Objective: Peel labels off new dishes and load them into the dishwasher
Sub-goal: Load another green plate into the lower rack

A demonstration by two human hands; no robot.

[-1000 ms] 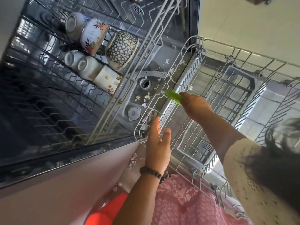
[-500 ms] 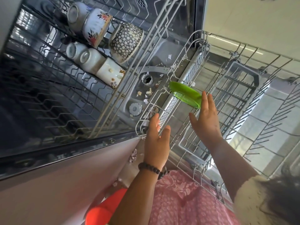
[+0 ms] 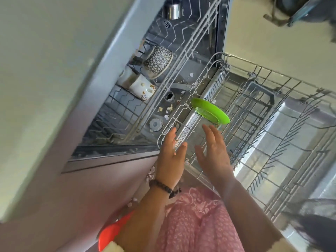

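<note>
A bright green plate (image 3: 211,110) stands on edge in the pulled-out lower rack (image 3: 272,124) of the open dishwasher, near the rack's inner end. My right hand (image 3: 213,151) hovers just below the plate with straight fingers, apart from it. Beside it, my left hand (image 3: 171,157), with a bead bracelet on the wrist, is held flat near the rack's corner wires and grips nothing. In the upper rack (image 3: 181,57) lie a dotted bowl (image 3: 158,62) and white floral cups (image 3: 140,86).
Torn bits of label paper (image 3: 170,108) litter the dishwasher floor around the drain. A steel cup (image 3: 173,9) sits at the back of the upper rack. An orange dish (image 3: 111,231) and my pink patterned clothing (image 3: 196,224) fill the lower part of the view.
My right hand set the green plate upright in the lower rack, let it go and drew back toward me. The view has tilted, so less of the upper rack shows.
</note>
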